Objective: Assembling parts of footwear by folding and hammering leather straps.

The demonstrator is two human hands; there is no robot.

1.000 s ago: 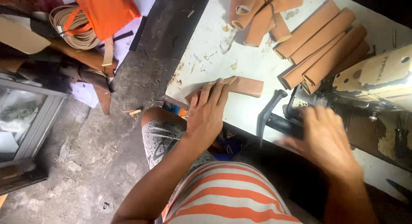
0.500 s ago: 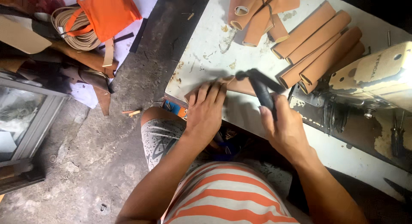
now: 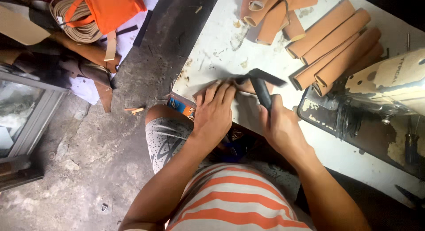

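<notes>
On the white bench edge | left hand (image 3: 215, 110) flat, pinning tan leather piece (image 3: 246, 86) | right hand (image 3: 278, 125) clenched round black hammer (image 3: 260, 86) | I'd keep fingertips clear of the head, taps short | rolled leather tubes (image 3: 335, 45) nearby

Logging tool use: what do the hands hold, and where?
Right hand grips a black hammer by its handle; left hand presses a tan leather piece flat.

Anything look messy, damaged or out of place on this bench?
Yes: the white tabletop is scuffed and littered with small scraps, and the sewing machine has badly chipped, flaking paint. The leather rolls lie in a loose heap, some angled across others.
</notes>
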